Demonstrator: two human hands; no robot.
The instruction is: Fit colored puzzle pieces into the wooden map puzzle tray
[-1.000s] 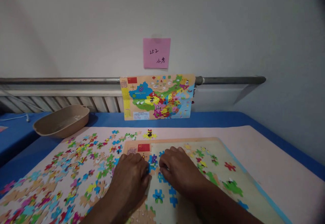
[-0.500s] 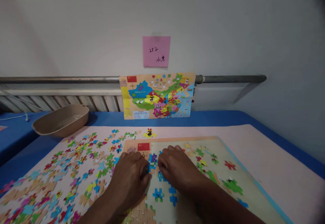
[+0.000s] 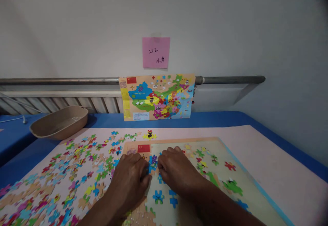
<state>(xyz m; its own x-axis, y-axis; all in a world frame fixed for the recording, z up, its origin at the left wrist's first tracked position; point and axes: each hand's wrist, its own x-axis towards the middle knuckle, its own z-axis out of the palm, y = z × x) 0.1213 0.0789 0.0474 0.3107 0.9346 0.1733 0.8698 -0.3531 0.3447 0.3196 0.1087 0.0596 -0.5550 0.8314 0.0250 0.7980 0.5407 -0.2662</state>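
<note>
My left hand is curled over the left part of the puzzle board, its thumb and fingers closed beside blue puzzle pieces. Close to its right, my right hand is also closed, knuckles up, fingertips hidden underneath. In the narrow gap between the hands lies a blue puzzle piece with purple grapes. What either hand pinches is hidden. Joined pieces with a red flag sit in the board's upper left corner. Nearer me on the board are a loose blue piece and two joined blue pieces.
Many loose puzzle pieces spread over the pink mat on the left. More pieces, including a red one, lie on the board's right. Behind are a brown basin, a hanging map picture and a metal pipe.
The whole view has shifted slightly, so things appear a little farther left. Both hands keep nearly the same closed pose at the same spot on the board.
</note>
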